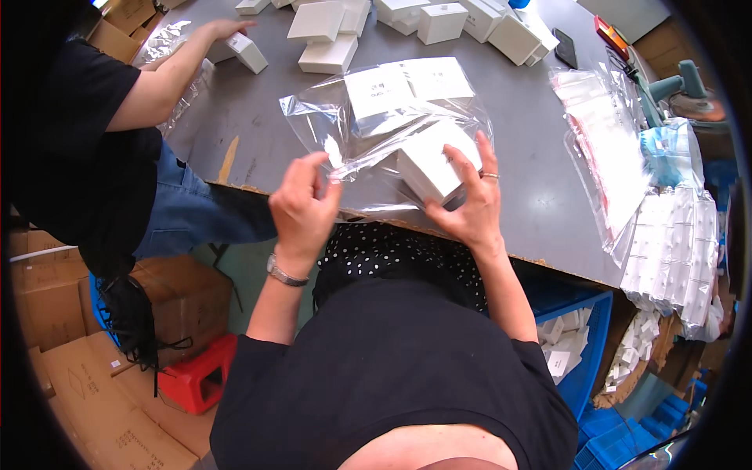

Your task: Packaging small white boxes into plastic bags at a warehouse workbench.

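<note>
White carton (pixel 433 163) at the near end of the clear plastic bag (pixel 376 149): apparently seating it, steadying with a wide-spread right hand (pixel 476 196); holding the left hand (pixel 304 196) loosely curled by the bag's near left edge, unclear whether pinching it. Probably needing to straighten the bag, contending with loose folds. Seeing more cartons (pixel 329 55) beyond it, flat plastic bags (pixel 599 149) right of it.

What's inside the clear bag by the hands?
Two white boxes lie side by side in the clear bag. A third white box, touched by the right hand, is at its near end; whether fully inside is unclear. Boxes' contents and undersides are hidden.
</note>
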The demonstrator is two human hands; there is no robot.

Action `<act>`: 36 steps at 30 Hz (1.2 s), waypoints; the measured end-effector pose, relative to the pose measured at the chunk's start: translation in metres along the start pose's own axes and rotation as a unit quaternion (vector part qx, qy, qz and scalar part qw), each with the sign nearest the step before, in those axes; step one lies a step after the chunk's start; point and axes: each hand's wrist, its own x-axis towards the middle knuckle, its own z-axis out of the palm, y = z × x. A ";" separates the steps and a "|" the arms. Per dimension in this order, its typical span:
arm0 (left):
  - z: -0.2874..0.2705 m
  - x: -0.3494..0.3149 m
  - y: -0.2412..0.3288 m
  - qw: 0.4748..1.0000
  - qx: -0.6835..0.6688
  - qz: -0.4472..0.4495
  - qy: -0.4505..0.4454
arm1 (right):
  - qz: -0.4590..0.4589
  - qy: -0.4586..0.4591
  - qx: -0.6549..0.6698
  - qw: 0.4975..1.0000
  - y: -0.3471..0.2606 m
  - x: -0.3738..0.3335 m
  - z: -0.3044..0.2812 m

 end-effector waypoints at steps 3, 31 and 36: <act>0.017 -0.010 0.012 0.996 -0.086 0.017 0.016 | -0.060 -0.092 0.200 0.974 0.000 -0.008 0.006; 0.027 -0.049 0.018 0.984 0.030 0.102 0.141 | -0.125 -0.116 0.175 0.970 -0.018 0.035 0.061; 0.031 -0.065 0.000 0.994 0.021 -0.025 0.102 | -0.100 -0.089 0.180 0.974 -0.010 0.038 0.060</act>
